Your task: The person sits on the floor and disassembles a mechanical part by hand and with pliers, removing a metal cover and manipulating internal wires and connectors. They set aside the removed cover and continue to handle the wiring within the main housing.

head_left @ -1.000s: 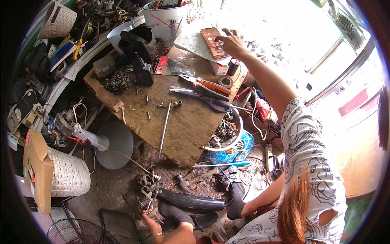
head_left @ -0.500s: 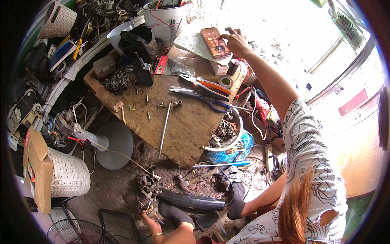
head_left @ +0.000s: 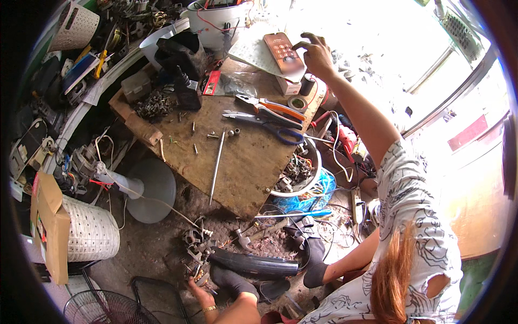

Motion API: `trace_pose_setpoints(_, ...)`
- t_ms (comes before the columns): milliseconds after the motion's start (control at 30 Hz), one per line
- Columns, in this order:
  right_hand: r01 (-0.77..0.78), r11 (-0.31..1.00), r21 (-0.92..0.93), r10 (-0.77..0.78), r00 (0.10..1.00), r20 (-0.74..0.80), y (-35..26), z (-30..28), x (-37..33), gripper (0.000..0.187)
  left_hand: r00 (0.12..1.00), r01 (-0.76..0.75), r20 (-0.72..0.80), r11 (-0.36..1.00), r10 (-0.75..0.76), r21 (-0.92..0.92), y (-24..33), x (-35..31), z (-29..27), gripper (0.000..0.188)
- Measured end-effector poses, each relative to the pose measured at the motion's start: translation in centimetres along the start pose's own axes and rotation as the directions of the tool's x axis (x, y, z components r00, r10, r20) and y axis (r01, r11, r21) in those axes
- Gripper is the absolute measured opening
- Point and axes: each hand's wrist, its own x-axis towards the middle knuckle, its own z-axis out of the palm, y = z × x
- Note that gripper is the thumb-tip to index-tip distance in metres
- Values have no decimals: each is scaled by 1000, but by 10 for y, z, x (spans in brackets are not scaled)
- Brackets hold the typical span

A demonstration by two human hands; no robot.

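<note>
My right hand (head_left: 319, 56) reaches out to a smartphone (head_left: 283, 51) with a lit screen showing round keys. Its fingers are apart and bent, holding nothing, one fingertip at the phone's right edge; whether it touches cannot be told. The phone lies on a pale sheet-like pad (head_left: 253, 51) at the wooden table's far end. Low in the view, beside my leg, my left hand (head_left: 200, 294) is closed round the lower end of a metal fan motor (head_left: 198, 248) with copper-coloured parts. A pale cord runs up from the motor toward a fan stand (head_left: 151, 189).
On the wooden table (head_left: 245, 178) lie pliers (head_left: 270, 108), scissors (head_left: 264, 124), a metal rod (head_left: 217, 167), a tape roll (head_left: 297, 103) and loose screws. A hammer (head_left: 243, 239) rests on the floor by a black curved strip (head_left: 253, 263). A basket (head_left: 91, 229) stands left.
My right hand has drawn back slightly to the right from the phone screen, its fingers lifted. The left hand stays at the motor. The whole view has shifted a little.
</note>
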Motion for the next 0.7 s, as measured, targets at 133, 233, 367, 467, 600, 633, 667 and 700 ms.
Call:
trace_pose_setpoints(133,55,963,264,6,975,-224,-59,-41,-44,43,999,-50,0,996,50,-69,-14,10,-15,68)
trace_pose_setpoints(233,95,714,694,-138,990,7,-129,-69,-166,37,1000,-24,7,996,24,-80,-10,9,-17,60)
trace_pose_setpoints(367,-177,496,850,-631,599,493,-236,-106,-348,44,1000,-11,21,993,13,-120,-17,16,-11,50)
trace_pose_setpoints(467,-156,757,635,-523,439,731,-290,-83,-451,72,998,-68,4,994,69,-80,-8,7,-1,49)
trace_pose_setpoints(600,-181,829,530,-437,382,814,-323,-61,-481,86,997,-74,32,995,77,-68,-17,22,-11,47)
trace_pose_setpoints(633,-232,858,459,-364,356,861,-326,-56,-485,91,995,-102,10,993,103,-67,-19,23,-8,49)
trace_pose_setpoints(667,-274,880,388,-293,329,898,-329,-53,-485,95,991,-132,-14,988,132,-73,-20,24,-6,50)
trace_pose_setpoints(700,-268,881,389,-294,334,896,-333,-51,-485,95,996,-58,59,993,65,-104,-26,35,-15,53)
